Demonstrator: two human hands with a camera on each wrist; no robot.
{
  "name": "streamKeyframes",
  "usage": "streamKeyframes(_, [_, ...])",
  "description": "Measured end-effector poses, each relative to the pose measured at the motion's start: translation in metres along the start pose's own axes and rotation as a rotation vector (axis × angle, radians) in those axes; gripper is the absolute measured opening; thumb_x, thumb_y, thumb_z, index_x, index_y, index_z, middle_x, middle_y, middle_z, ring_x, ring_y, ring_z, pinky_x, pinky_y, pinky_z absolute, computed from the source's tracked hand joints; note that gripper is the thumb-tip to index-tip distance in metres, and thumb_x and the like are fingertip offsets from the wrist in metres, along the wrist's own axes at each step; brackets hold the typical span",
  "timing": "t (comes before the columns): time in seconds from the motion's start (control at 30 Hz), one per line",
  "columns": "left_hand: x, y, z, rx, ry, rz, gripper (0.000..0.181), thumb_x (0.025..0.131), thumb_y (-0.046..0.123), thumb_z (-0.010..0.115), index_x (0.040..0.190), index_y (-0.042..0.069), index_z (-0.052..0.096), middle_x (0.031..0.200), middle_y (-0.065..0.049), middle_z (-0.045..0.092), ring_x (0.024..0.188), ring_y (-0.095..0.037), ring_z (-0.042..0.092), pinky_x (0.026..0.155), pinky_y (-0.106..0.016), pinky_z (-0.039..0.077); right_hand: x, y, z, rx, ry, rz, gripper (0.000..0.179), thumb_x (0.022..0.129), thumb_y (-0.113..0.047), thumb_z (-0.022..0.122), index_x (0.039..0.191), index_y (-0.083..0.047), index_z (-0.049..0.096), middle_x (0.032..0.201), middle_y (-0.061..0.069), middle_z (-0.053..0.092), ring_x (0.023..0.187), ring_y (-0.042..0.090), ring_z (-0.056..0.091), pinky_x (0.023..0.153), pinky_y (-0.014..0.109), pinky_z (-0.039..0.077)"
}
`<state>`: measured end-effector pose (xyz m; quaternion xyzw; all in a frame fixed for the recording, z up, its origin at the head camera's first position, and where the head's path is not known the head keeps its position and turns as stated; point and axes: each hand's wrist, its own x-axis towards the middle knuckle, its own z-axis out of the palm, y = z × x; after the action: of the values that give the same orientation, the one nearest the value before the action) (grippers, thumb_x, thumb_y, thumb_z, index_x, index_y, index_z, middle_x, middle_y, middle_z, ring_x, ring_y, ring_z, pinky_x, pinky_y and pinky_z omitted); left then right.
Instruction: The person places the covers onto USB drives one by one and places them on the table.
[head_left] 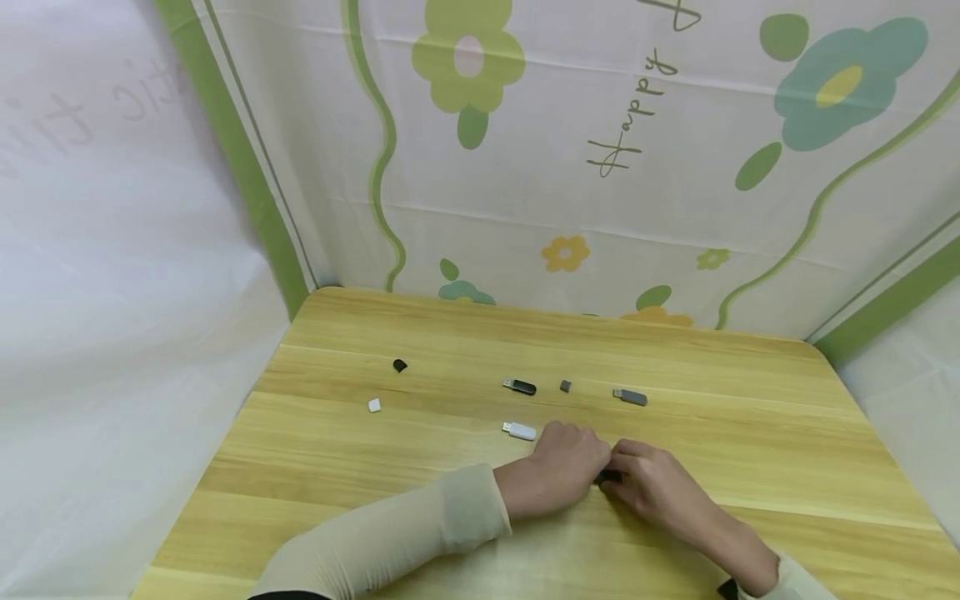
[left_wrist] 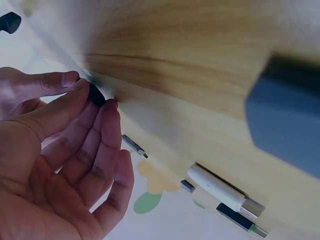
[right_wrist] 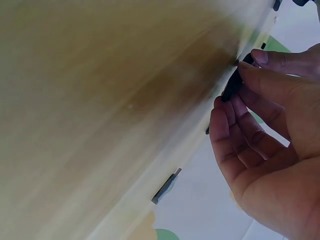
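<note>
Both hands meet over the front right part of the table, holding one small black USB stick (head_left: 611, 476) between them. My left hand (head_left: 558, 468) pinches one end of it with thumb and fingertips. The other end is gripped by my right hand (head_left: 660, 487), thumb against fingers; fingers cover much of the stick. In the right wrist view its dark, slim body (right_wrist: 232, 84) shows between the fingertips. Just beyond the left hand lies a white USB stick (head_left: 519, 431), its metal plug bare.
Farther back lie a black USB stick (head_left: 520, 387), a small grey cap (head_left: 566, 386) and a grey USB stick (head_left: 630, 397). A black cap (head_left: 400, 365) and a white cap (head_left: 374, 405) sit at the left. Printed cloth (head_left: 525, 192) hangs behind the wooden table (head_left: 315, 475).
</note>
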<state>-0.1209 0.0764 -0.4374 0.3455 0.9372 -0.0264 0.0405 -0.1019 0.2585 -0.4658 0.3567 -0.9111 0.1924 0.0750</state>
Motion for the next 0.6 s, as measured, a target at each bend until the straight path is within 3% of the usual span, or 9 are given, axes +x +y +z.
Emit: streamKeyframes(0.6, [-0.0009, 0.0022, 0.0025, -0.001, 0.027, 0.02, 0.011, 0.102, 0.024, 0.07, 0.097, 0.032, 0.076, 0.08, 0.011, 0.067, 0.064, -0.007, 0.053, 0.058, -0.028, 0.048, -0.0034, 0.0014, 0.0011, -0.1, -0.005, 0.022, 0.024, 0.073, -0.01, 0.096, 0.091, -0.014, 0.079, 0.09, -0.009, 0.07, 0.079, 0.006, 0.066, 0.066, 0.027, 0.058])
